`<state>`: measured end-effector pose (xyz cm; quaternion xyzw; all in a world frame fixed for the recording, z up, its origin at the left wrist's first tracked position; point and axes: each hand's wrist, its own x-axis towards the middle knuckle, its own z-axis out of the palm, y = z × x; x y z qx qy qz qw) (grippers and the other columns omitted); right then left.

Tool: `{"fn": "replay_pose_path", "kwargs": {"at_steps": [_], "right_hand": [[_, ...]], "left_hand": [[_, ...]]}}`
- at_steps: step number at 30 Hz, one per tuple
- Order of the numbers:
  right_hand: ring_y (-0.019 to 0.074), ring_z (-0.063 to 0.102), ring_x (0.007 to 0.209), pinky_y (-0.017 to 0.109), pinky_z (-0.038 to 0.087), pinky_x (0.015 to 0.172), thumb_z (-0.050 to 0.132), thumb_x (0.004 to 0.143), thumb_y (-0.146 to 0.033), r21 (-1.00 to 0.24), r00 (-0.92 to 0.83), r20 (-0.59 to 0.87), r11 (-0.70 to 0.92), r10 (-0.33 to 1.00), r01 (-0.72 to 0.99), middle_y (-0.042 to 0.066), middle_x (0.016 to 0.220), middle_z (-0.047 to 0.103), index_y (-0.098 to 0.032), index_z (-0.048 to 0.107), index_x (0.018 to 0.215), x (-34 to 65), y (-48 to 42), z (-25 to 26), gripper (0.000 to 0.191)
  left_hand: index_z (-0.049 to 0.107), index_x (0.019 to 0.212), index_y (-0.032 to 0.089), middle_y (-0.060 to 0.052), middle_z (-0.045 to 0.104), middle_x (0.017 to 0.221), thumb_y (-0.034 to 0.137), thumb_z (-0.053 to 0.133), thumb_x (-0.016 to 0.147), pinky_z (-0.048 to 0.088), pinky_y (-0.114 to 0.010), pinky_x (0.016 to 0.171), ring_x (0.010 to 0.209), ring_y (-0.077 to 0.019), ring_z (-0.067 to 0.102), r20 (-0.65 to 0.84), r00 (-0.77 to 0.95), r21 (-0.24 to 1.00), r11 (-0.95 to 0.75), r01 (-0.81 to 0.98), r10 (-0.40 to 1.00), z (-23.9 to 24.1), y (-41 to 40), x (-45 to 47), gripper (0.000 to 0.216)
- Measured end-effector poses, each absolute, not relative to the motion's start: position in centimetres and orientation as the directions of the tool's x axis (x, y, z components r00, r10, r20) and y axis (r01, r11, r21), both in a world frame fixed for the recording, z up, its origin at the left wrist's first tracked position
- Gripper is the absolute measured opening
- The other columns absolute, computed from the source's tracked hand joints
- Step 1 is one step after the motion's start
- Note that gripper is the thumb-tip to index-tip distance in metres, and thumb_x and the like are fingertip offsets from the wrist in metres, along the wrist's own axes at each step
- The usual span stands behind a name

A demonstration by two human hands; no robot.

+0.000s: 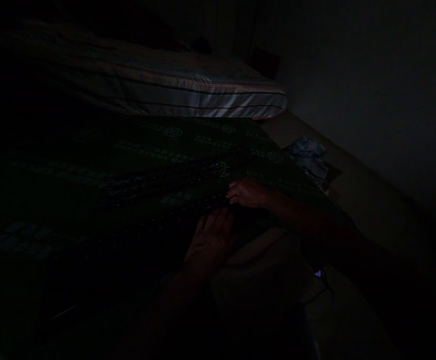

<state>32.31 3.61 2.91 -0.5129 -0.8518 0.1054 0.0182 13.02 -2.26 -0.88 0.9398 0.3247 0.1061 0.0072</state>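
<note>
The room is very dark. My left hand [209, 242] lies flat, fingers stretched out, on a dark cloth with faint light dots [165, 187] spread over a green printed sheet [203, 137]. My right hand [247, 193] rests just beyond it with its fingers curled at the edge of the dark cloth; whether it pinches the cloth is too dim to make out.
A striped mattress [188, 97] lies at the back. Crumpled pale paper or plastic [310, 155] sits on the floor at the right by the wall [371, 90]. A small glowing point [318, 273] shows at the lower right.
</note>
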Motion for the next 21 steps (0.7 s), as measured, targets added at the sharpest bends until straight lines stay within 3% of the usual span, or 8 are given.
{"fn": "replay_pose_path", "kwargs": {"at_steps": [9, 16, 21], "right_hand": [[0.0139, 0.05, 0.079, 0.024, 0.031, 0.062, 0.055, 0.086, -0.022, -0.125, -0.398, 0.057, 0.402, 0.916, 0.907, 0.002, 0.082, 0.057, -0.02, 0.069, 0.091, 32.5, 1.8, 1.1, 0.015], [0.0169, 0.048, 0.081, 0.027, 0.032, 0.06, 0.041, 0.094, -0.025, 0.041, -0.347, 0.168, 0.345, 0.923, 0.938, 0.006, 0.085, 0.059, -0.019, 0.065, 0.099, 31.5, 0.0, -0.3, 0.025], [0.0182, 0.049, 0.085, 0.028, 0.038, 0.069, 0.039, 0.094, -0.023, 0.055, -0.346, 0.269, 0.345, 0.899, 0.937, 0.008, 0.09, 0.061, -0.018, 0.063, 0.107, 31.0, -0.8, -1.2, 0.027]], "left_hand": [[0.049, 0.129, 0.01, -0.016, 0.047, 0.138, 0.029, 0.049, 0.09, 0.037, -0.048, 0.1, 0.125, -0.0302, 0.042, 0.213, 0.767, 0.09, -0.794, 0.601, 0.605, -1.2, -2.3, 13.0, 0.044], [0.047, 0.13, 0.01, -0.014, 0.047, 0.138, 0.03, 0.05, 0.09, 0.035, -0.046, 0.102, 0.126, -0.0281, 0.041, 0.222, 0.761, 0.106, -0.79, 0.603, 0.61, -1.2, -2.6, 12.7, 0.045], [0.046, 0.131, 0.013, -0.014, 0.047, 0.138, 0.031, 0.045, 0.091, 0.034, -0.047, 0.103, 0.126, -0.0271, 0.04, 0.238, 0.749, 0.103, -0.783, 0.613, 0.618, -1.4, -2.8, 12.6, 0.044]]}}
